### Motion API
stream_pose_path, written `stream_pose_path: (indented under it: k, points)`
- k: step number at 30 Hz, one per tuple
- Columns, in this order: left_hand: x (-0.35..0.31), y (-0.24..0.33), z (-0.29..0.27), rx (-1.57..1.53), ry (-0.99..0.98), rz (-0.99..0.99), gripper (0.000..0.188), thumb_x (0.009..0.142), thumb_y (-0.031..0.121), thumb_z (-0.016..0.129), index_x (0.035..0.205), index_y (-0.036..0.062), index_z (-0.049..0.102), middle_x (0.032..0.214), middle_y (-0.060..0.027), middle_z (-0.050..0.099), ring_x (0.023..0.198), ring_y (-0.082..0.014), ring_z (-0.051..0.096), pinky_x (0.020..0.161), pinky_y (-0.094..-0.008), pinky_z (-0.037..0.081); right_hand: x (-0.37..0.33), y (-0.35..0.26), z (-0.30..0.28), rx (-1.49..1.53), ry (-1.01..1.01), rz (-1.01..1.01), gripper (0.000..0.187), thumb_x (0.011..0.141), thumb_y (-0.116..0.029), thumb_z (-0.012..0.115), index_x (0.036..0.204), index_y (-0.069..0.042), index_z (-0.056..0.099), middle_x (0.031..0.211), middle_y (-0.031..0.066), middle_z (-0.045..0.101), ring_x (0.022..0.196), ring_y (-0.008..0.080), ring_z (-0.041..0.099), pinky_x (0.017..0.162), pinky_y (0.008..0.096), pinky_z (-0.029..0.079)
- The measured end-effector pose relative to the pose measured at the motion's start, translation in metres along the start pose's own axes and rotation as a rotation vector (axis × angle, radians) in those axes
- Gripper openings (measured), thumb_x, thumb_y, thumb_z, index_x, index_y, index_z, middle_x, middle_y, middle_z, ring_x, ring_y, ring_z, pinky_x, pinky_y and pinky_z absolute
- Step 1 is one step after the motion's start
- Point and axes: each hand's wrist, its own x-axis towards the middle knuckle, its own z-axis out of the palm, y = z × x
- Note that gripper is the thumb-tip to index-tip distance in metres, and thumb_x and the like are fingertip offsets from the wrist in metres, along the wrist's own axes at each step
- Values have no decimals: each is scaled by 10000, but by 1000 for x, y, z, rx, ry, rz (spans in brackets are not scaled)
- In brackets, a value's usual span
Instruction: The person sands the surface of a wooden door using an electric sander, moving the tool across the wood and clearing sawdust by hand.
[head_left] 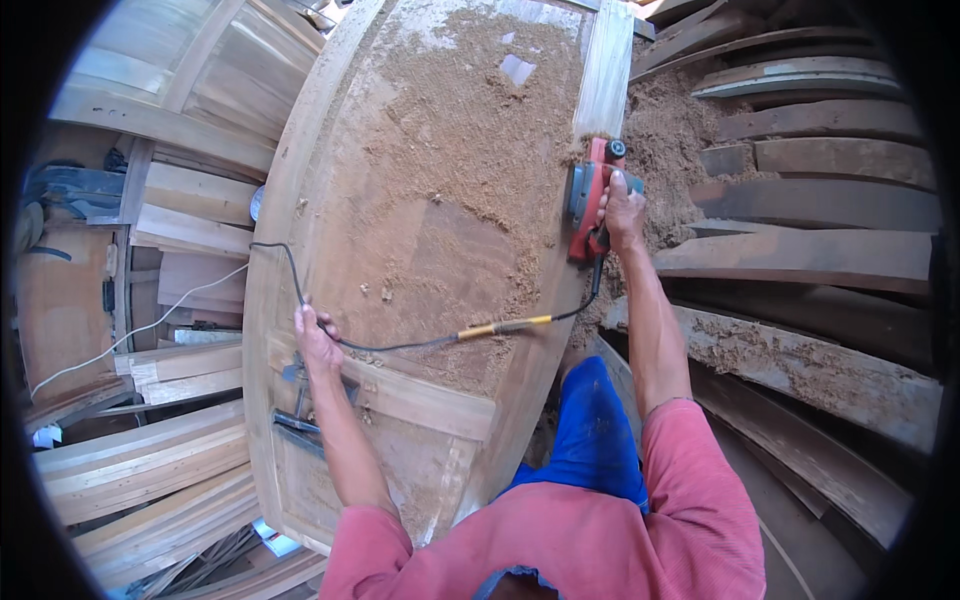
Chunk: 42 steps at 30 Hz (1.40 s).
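Observation:
A red and dark-grey electric planer [588, 205] rests on the right-hand stile of a wooden panel door [540, 340]. My right hand [624, 212] is wrapped round its handle. From the planer's rear a black power cord [410, 346], partly bound with yellow tape, runs left across the door. My left hand [318, 335] holds this cord near the door's left side, fingers closed on it. Wood shavings [440, 120] cover much of the door's face, thickest toward the far end. Ahead of the planer, the stile [606, 70] looks paler.
Curved wooden planks [800, 255] are stacked along the right, with shavings [665, 140] heaped beside the door. Stacked boards [150, 465] fill the left side. Dark tools [300, 425] lie on the door's near left. A thin white cable [150, 325] hangs at left.

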Motion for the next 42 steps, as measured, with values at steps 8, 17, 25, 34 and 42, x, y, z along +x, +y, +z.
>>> stream_pose_path:
  k: [8,17,25,34,42]
  points:
    - [56,-13,-16,444,72,159,583,1021,320,618,1471,23,396,1106,-137,617,871,-209,655,747,-348,555,24,-2,12,-27,-2,-24,506,964,-564,642,838,-75,642,655,15,617,544,132,619,495,312,508]
    - [-109,-97,118,1222,-363,945,634,838,193,705,1395,0,473,1538,-293,377,1455,-442,343,1183,-584,260,61,-1,4,-89,17,-41,563,949,-612,621,863,-58,668,684,36,650,577,151,643,532,330,525]
    - [-203,-191,158,1415,-1295,736,753,926,299,635,1536,-51,367,1634,-275,289,1545,-432,219,1271,-513,180,72,-18,16,-40,20,-48,400,1023,-467,605,840,-112,581,638,-19,552,474,104,532,427,285,449]
    - [-157,-225,217,1320,-1113,913,787,944,290,568,1575,-72,265,1668,-256,233,1573,-414,149,1287,-507,114,89,-24,20,16,-1,-89,409,1015,-470,626,849,-99,581,636,-7,557,462,117,538,411,300,458]
    - [-128,-219,243,1342,-1033,930,815,945,316,574,1592,-54,244,1658,-263,236,1556,-420,183,1274,-527,136,112,-34,19,-15,6,-70,451,996,-504,611,853,-77,630,661,17,605,521,132,583,482,313,490]
